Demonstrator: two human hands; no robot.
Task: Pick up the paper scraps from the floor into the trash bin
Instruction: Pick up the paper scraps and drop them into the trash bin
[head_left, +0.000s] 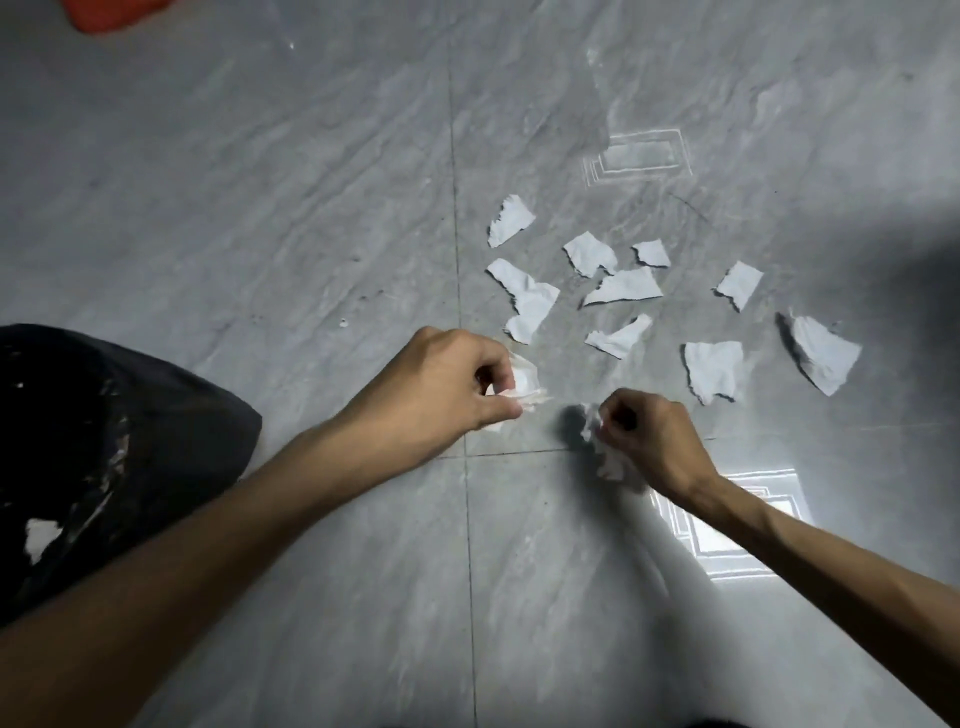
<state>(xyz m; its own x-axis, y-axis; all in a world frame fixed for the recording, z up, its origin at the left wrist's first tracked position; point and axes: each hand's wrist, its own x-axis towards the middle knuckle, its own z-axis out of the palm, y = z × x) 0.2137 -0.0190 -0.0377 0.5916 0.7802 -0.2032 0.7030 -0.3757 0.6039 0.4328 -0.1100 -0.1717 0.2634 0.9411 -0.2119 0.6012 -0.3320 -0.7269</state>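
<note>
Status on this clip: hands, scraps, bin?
Left hand and right hand each shut on crumpled paper. Loose scraps on floor. Trash bin at left, path clear.

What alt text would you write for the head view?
Two bare hands, left hand and right hand, each pinch crumpled paper above a grey tiled floor. Torn paper scraps lie beyond; a black-lined trash bin stands at left.

Glossy grey marble floor tiles (260, 182), bright window reflections (639, 156).
</note>
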